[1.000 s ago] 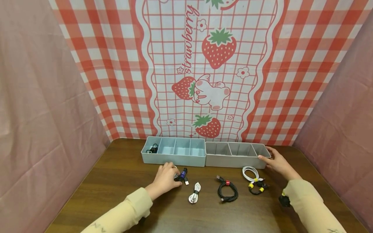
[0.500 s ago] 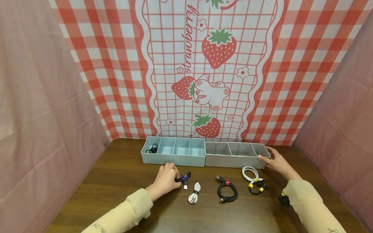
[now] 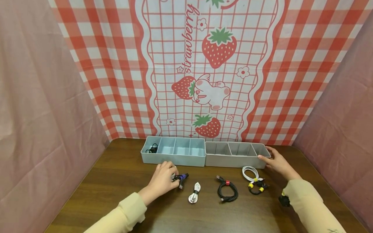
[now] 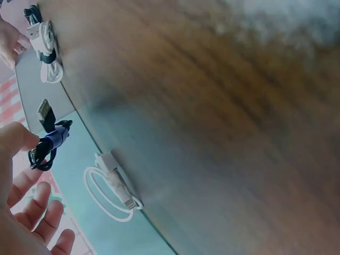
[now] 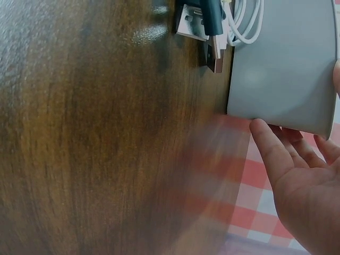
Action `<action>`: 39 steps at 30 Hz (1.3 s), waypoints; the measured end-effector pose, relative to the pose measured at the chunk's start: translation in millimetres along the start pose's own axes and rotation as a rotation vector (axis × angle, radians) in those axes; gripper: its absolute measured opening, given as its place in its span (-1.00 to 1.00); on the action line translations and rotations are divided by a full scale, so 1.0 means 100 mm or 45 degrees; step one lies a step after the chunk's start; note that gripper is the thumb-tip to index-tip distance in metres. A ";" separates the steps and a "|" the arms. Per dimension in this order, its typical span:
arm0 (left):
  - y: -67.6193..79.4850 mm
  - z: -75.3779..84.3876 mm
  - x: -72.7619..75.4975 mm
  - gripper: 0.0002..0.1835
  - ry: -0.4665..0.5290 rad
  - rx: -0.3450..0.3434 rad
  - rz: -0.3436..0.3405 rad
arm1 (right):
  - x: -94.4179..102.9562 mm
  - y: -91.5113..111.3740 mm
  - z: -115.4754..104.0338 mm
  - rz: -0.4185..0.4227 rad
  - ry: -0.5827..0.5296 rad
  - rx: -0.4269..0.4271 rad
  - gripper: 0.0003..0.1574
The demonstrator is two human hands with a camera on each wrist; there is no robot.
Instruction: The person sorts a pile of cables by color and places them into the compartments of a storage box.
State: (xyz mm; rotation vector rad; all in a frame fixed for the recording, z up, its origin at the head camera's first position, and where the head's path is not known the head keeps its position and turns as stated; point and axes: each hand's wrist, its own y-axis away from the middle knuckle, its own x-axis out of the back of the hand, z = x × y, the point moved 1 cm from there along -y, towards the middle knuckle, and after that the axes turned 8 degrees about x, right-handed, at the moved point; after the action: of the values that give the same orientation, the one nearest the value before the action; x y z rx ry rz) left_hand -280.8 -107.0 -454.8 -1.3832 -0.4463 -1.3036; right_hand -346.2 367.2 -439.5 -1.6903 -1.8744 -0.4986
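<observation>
My left hand (image 3: 161, 179) pinches a bundled black USB cable (image 3: 182, 177) with a purple tie between thumb and forefinger; in the left wrist view the other fingers are spread loosely. Below it in that view, a coiled white cable (image 4: 114, 186) lies by the front wall of the light blue divided box (image 3: 175, 160); my hand mostly hides it from the head view. A small black cable (image 3: 152, 149) sits in the blue box's leftmost compartment. At the far right, my right hand (image 3: 278, 164) grips the end of the grey divided box (image 3: 236, 161), thumb at the front corner.
On the wooden table (image 3: 116, 181) lie a white cable (image 3: 194, 193) with a black tie, a black cable (image 3: 234, 191) with a red tie, a white coil (image 3: 247, 173) and a black cable (image 3: 254, 192) with yellow ties. A checked cloth (image 3: 122, 97) hangs behind the boxes.
My left hand has taken up the purple-tied black cable and turned it, drawing slightly left. My right hand stays at the grey box's end.
</observation>
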 end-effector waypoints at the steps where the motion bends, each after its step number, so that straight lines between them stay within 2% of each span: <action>1: 0.01 0.00 0.01 -0.82 0.005 -0.008 0.005 | 0.00 0.00 0.00 -0.004 0.002 0.002 0.11; 13: 0.05 -0.06 0.15 -0.84 0.066 -0.051 0.124 | 0.00 0.01 -0.01 -0.002 0.009 0.027 0.07; 26: 0.08 -0.05 0.35 -0.82 0.041 -0.054 0.164 | -0.01 0.02 0.01 0.012 0.020 0.044 0.05; 34: 0.06 -0.07 0.43 -0.80 0.039 -0.062 0.265 | -0.01 0.02 0.02 0.013 0.032 0.046 0.05; 39: 0.05 -0.08 0.49 -0.81 0.028 -0.055 0.281 | -0.01 0.02 0.02 0.017 0.032 0.049 0.05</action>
State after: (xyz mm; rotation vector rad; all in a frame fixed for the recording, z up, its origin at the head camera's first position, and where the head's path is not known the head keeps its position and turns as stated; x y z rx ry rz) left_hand -264.9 -134.7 -416.9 -1.4100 -0.2435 -1.1523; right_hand -345.1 368.0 -442.3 -1.6627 -1.8419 -0.4732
